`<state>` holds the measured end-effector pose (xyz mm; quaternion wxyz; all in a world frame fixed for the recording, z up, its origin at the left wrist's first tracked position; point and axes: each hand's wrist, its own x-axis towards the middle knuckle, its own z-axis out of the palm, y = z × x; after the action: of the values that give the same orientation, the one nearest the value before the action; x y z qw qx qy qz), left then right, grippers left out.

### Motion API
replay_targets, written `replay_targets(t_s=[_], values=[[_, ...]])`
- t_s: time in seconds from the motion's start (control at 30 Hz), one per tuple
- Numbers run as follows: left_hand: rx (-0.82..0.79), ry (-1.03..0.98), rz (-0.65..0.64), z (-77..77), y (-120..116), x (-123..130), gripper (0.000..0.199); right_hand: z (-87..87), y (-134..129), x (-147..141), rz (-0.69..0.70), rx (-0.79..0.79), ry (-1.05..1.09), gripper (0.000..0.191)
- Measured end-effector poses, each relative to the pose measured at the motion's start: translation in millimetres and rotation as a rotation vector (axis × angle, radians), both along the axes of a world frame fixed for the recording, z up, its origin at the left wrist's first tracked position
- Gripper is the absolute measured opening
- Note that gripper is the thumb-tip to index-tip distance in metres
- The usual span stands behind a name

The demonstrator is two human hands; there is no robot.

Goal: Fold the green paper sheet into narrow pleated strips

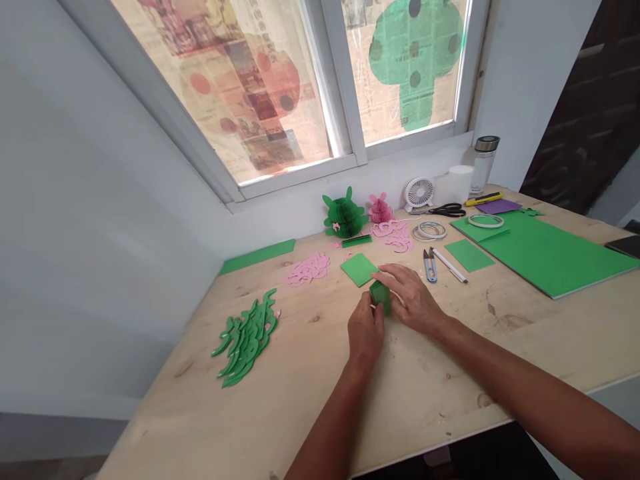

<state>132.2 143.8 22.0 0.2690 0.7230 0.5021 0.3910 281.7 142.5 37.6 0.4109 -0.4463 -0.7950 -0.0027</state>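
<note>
Left hand (366, 328) and right hand (407, 299) pinch a green paper piece (380, 297), apparently folded, beside a green card square (358, 269)

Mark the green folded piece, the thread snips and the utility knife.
Green folded piece (380, 297), head view, top face
Thread snips (429, 272), head view, blue grip
Utility knife (483, 199), head view, yellow body

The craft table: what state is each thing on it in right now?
left hand, pinching the green paper bundle
right hand, pressed against the bundle
green honeycomb paper ornament, opened out, standing
pink honeycomb paper ornament, opened out, standing
black-handled scissors, closed, lying flat
green paper cut-outs, piled
</note>
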Motion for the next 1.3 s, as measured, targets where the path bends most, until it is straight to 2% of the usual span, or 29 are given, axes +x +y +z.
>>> replay_targets(t_s=[0.13,0.3,0.47,0.63,0.83,0.93,1.17,1.3], values=[[-0.005,-0.024,-0.010,0.0,0.2,-0.9,0.005,0.4,-1.0,-0.9,0.016,-0.084,0.181,0.068],[-0.036,-0.103,-0.057,2.2,0.8,-1.8,0.009,-6.2,2.8,-1.9,0.068,-0.421,0.529,0.068],[-0.116,-0.124,-0.126,1.3,0.1,0.6,0.014,-12.0,2.9,-9.1,0.191,-0.634,0.641,0.061],[-0.152,-0.086,-0.123,1.3,-2.6,2.0,0.026,-10.8,-3.0,-15.9,0.185,-0.640,0.624,0.063],[-0.157,-0.070,-0.110,3.3,-3.5,0.3,0.021,-9.5,-5.0,-18.3,0.169,-0.619,0.625,0.057],[-0.160,-0.082,-0.109,2.4,-1.8,0.0,0.019,-9.3,-2.2,-16.6,0.137,-0.606,0.678,0.048],[-0.183,-0.123,-0.158,0.5,-0.3,2.1,0.022,-3.8,2.0,-11.0,0.093,-0.677,0.846,0.015],[-0.222,-0.136,-0.155,2.7,-2.3,4.6,0.023,-4.0,1.6,-10.5,0.104,-0.702,0.901,0.016]])
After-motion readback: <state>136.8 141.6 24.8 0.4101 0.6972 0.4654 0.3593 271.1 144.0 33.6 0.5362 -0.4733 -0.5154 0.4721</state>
